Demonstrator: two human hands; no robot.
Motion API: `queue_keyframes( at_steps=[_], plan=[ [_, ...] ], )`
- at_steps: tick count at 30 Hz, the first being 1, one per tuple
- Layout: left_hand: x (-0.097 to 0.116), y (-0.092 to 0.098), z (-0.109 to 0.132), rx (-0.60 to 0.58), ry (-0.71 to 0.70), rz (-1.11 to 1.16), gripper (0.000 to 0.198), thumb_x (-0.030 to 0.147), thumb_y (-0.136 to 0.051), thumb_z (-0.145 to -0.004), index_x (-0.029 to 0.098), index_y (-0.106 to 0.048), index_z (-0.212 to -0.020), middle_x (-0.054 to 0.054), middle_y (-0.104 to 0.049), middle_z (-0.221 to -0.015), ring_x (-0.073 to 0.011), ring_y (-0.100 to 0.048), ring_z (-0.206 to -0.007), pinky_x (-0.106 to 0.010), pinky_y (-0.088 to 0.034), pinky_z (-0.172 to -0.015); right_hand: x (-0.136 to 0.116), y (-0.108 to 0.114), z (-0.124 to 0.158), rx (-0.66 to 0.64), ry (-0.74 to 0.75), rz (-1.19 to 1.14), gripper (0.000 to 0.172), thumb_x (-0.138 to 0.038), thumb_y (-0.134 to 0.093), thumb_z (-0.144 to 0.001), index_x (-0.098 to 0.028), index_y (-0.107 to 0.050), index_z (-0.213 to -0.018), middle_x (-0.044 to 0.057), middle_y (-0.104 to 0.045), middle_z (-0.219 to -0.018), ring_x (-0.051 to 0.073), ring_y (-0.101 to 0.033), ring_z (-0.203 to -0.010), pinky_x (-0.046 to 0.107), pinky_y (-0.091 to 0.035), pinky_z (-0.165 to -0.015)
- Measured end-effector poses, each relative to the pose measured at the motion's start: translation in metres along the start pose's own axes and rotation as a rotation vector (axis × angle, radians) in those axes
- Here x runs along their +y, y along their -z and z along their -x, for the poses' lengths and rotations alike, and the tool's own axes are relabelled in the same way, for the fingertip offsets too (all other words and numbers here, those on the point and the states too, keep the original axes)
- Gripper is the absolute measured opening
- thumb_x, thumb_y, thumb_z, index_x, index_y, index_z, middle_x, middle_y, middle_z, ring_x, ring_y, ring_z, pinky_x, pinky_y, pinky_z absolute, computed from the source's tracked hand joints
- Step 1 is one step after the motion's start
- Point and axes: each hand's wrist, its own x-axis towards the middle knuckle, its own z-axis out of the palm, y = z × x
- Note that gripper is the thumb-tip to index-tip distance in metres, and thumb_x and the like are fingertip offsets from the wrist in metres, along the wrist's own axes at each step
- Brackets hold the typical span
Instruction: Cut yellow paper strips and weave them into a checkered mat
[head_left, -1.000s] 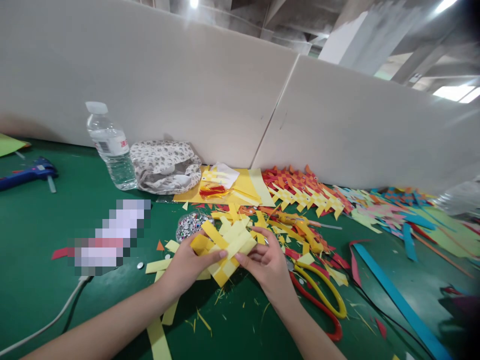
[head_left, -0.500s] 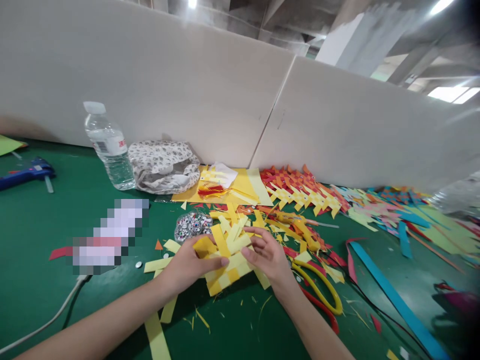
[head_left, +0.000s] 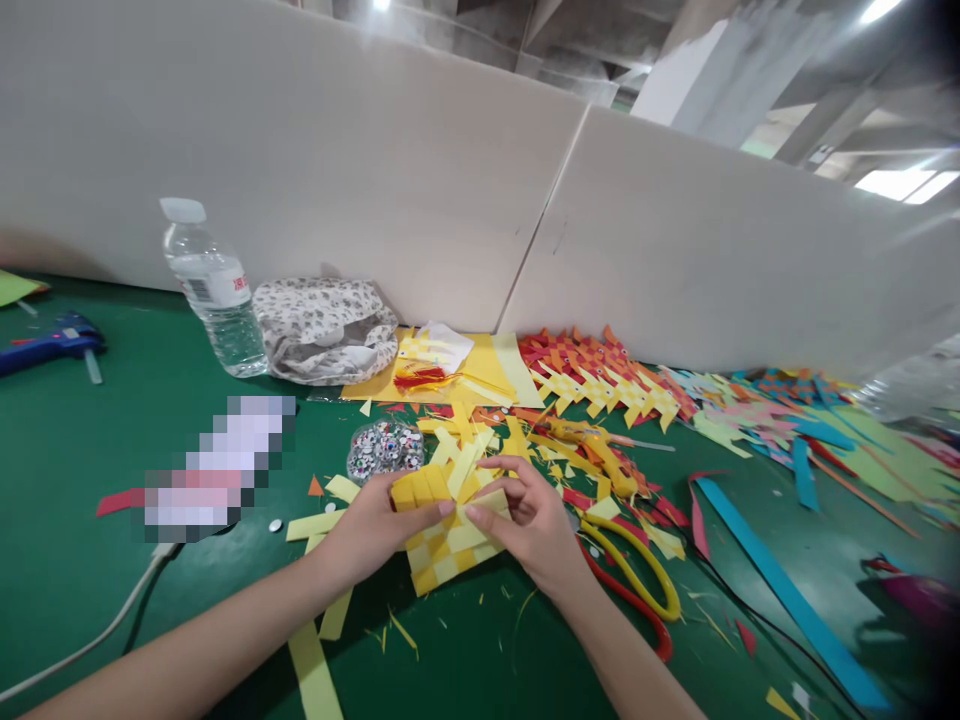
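A woven piece of yellow and pale yellow paper strips (head_left: 442, 556) is held between both hands just above the green table. My left hand (head_left: 382, 528) grips its left side, the thumb lying on top near the folded darker yellow strips. My right hand (head_left: 525, 515) pinches a pale yellow strip at the right side with thumb and fingers. Loose strip ends stick up from the far edge of the weave. Fingers underneath the paper are partly hidden.
Yellow-and-red scissors (head_left: 637, 565) and a yellow glue gun (head_left: 592, 445) lie to the right. Behind are a bag of googly eyes (head_left: 384, 450), a patterned cloth bundle (head_left: 322, 330) and a water bottle (head_left: 217, 300). Paper scraps and a blue strip (head_left: 787, 590) surround the work.
The raised darker yellow strip now lies folded to the left beside my left thumb. My right thumb has moved slightly left, with a pale strip in its pinch.
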Motion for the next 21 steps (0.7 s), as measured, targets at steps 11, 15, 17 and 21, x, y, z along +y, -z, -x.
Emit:
queue_keyframes(
  at_steps=[11,15,17,21],
  plan=[
    [-0.0070,0.0026,-0.0038,-0.017,-0.027,-0.032,0.023,0.037,-0.065,-0.064,0.017,-0.061,-0.075,0.002,-0.061,-0.064,-0.0121,-0.053,-0.057,-0.022,-0.038,-0.053,0.0058,0.0017,-0.0015,-0.033,0.004,0.161,0.035,-0.029,-0.066,-0.069,-0.023,-0.051,-0.100,0.000,-0.061,-0.071,0.012,-0.052,-0.054,0.022,-0.037,-0.048],
    [-0.0092,0.0040,-0.0051,-0.035,-0.050,-0.080,0.023,0.037,-0.065,-0.065,0.016,-0.061,-0.070,0.002,-0.061,-0.061,-0.0119,-0.053,-0.054,-0.022,-0.036,-0.049,0.0056,0.0008,0.0008,-0.074,-0.005,0.183,0.036,-0.026,-0.066,-0.068,-0.023,-0.051,-0.101,-0.001,-0.060,-0.071,0.013,-0.054,-0.060,0.022,-0.039,-0.053],
    [-0.0081,0.0039,-0.0051,-0.046,-0.052,-0.075,0.023,0.037,-0.065,-0.065,0.016,-0.062,-0.072,0.001,-0.063,-0.064,-0.0130,-0.055,-0.057,-0.022,-0.039,-0.051,0.0047,-0.0002,0.0016,-0.087,-0.007,0.210,0.037,-0.025,-0.068,-0.067,-0.024,-0.052,-0.100,-0.001,-0.060,-0.072,0.013,-0.055,-0.063,0.022,-0.039,-0.054],
    [-0.0035,0.0024,-0.0056,-0.039,-0.036,0.062,0.030,0.031,-0.069,-0.062,0.019,-0.060,-0.088,-0.003,-0.068,-0.087,-0.0173,-0.062,-0.077,-0.027,-0.046,-0.068,0.0014,-0.0003,0.0004,0.007,-0.011,0.172,0.035,-0.029,-0.066,-0.068,-0.023,-0.051,-0.098,-0.002,-0.058,-0.069,0.013,-0.055,-0.059,0.022,-0.040,-0.050]
  ],
)
